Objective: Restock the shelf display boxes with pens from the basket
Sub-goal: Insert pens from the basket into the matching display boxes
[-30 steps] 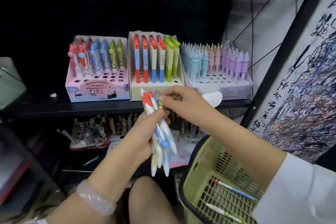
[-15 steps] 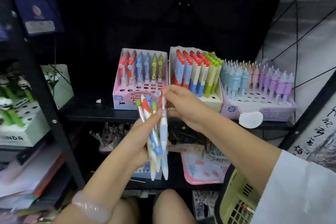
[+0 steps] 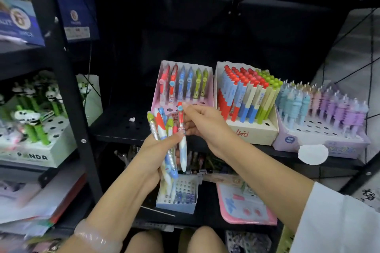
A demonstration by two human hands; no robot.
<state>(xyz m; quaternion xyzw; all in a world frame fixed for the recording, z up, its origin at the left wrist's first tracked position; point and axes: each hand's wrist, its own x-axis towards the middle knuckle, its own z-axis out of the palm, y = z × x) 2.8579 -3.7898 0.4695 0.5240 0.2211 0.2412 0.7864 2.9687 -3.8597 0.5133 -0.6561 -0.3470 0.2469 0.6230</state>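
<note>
Lining the black shelf [image 3: 123,127], three display boxes [image 3: 183,88] face dark shelving.

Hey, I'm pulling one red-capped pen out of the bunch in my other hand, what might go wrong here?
The left hand grips the pen bunch loosely fanned, so tugging the red-capped pen with the right hand might drag neighbours out. The pink display box has a full back row, so a careless insert may knock those pens.
</note>
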